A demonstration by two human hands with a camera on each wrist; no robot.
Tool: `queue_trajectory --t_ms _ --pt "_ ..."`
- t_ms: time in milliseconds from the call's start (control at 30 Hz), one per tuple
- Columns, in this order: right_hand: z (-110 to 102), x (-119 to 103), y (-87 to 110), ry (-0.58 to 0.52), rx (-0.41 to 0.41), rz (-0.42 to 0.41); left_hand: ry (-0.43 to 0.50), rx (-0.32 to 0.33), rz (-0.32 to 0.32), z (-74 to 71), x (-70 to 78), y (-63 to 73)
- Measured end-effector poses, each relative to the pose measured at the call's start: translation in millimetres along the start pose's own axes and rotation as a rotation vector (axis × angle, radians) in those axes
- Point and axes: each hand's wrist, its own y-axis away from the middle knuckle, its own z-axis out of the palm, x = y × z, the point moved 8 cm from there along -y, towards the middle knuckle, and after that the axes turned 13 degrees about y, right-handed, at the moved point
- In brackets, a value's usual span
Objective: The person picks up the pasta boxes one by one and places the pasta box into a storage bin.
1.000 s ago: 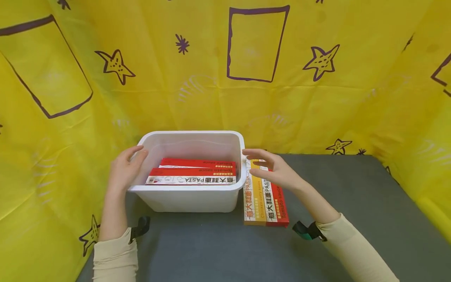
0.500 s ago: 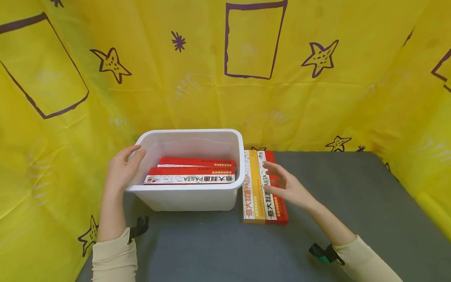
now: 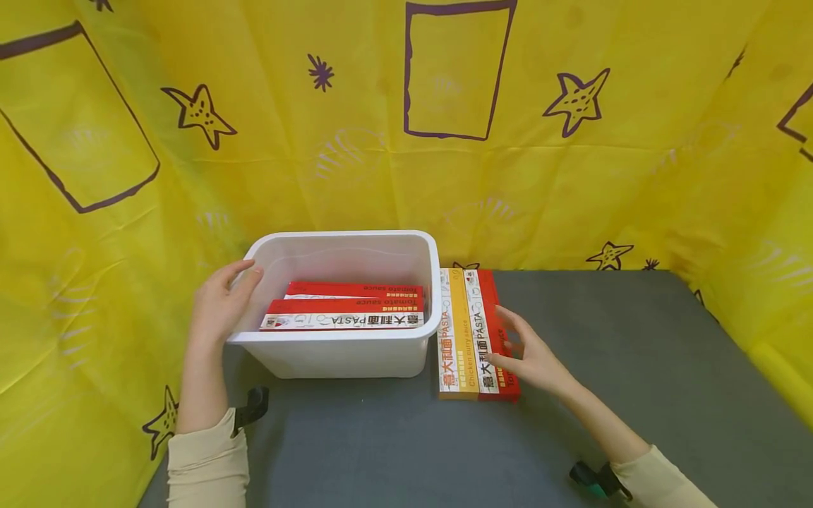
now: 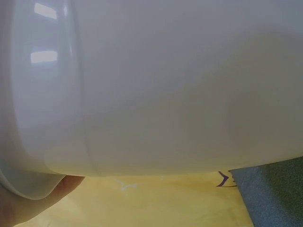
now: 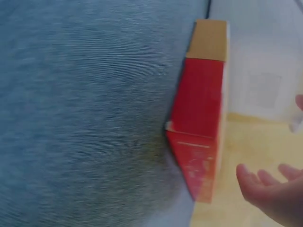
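At the left rim of a white plastic bin (image 3: 352, 358), my left hand (image 3: 218, 305) grips the edge, thumb and fingers bent over it. The left wrist view is mostly filled by the bin's outer wall (image 4: 180, 94). Two red-and-white pasta boxes (image 3: 343, 321) lie inside the bin. Beside its right side, a yellow pasta box (image 3: 460, 339) and a red tomato sauce pasta box (image 3: 488, 296) lie flat against each other. My right hand (image 3: 536, 358) hovers at the red box's right side, fingers slightly bent and spread, holding nothing; the right wrist view shows its fingertips (image 5: 244, 175) apart from the box.
Everything stands on a dark grey tabletop (image 3: 381, 437). A yellow cloth (image 3: 356, 190) with purple drawings rises behind the table and along both sides. The bin stands near the back left, close to the cloth.
My right hand has left the bin's right rim and moved right and toward me, over to the red pasta box. The left hand has stayed at the bin's left rim.
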Motion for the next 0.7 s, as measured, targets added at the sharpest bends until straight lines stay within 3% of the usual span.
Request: queue_trajectory --t_ms 200,367,700 --pt "1.7 12.8 7.3 0.043 0.022 0.082 -0.007 0.015 0.015 0.0 0.3 -1.1" --pt "10.4 26.3 11.0 0.094 -0.037 0.176 0.001 0.015 0.005 -0.7 0.1 -0.8" --pt "26.7 35.2 10.4 0.231 -0.088 0.140 0.003 0.011 0.004 -0.8 2.4 1.1"
